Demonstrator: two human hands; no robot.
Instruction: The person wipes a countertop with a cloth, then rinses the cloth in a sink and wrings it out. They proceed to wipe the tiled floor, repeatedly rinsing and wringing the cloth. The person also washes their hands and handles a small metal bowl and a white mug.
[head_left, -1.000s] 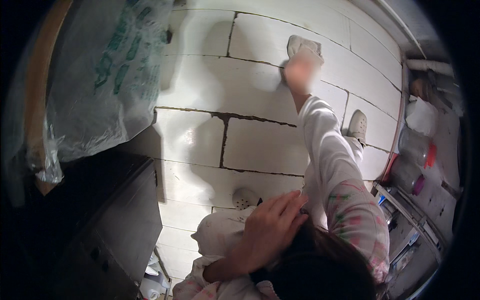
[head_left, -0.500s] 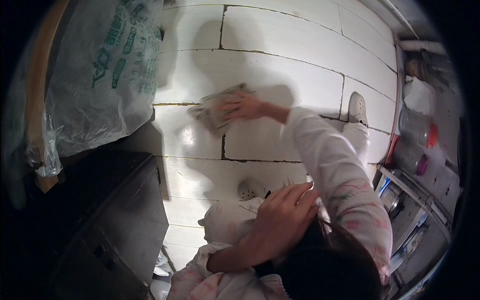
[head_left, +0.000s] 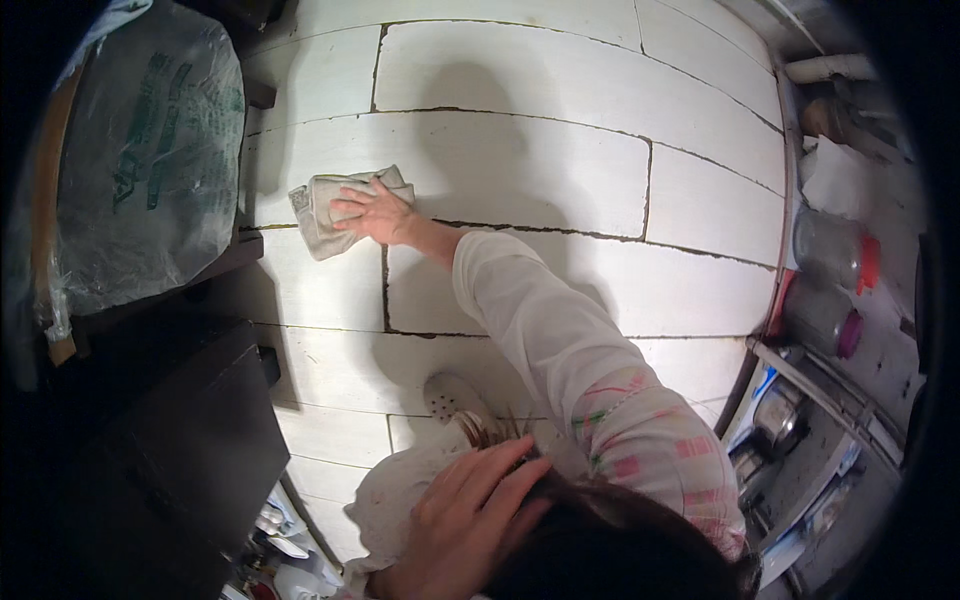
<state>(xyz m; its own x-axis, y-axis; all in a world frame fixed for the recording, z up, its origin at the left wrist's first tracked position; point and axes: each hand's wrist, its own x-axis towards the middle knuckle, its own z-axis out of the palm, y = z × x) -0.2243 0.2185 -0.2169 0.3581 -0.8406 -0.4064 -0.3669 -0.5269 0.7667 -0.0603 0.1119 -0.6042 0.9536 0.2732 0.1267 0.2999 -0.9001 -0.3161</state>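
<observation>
My right hand point(head_left: 378, 212) lies flat with fingers spread on a folded greyish-beige cloth point(head_left: 318, 225), pressing it to the white plank-patterned floor point(head_left: 520, 290). That arm, in a white sleeve with pink print, reaches out to the far left. Close to the camera, my left hand point(head_left: 462, 520) rests against dark hair point(head_left: 610, 545), its fingers stretched and slightly apart, with nothing seen in them. Below the cloth a light clog with holes point(head_left: 452, 395) shows on one foot.
A plastic-covered seat or chair point(head_left: 150, 160) with a wooden edge and a black cabinet point(head_left: 160, 430) stand at left. Along the right are lidded clear jars point(head_left: 830, 250), a white bag point(head_left: 838, 178) and a metal rack point(head_left: 815, 395) with pots. Several small items point(head_left: 280, 540) lie at lower left.
My right hand and the cloth have slid left over the floor, toward the covered seat. The left hand has shifted down and left in view. The clog at right has gone out of sight.
</observation>
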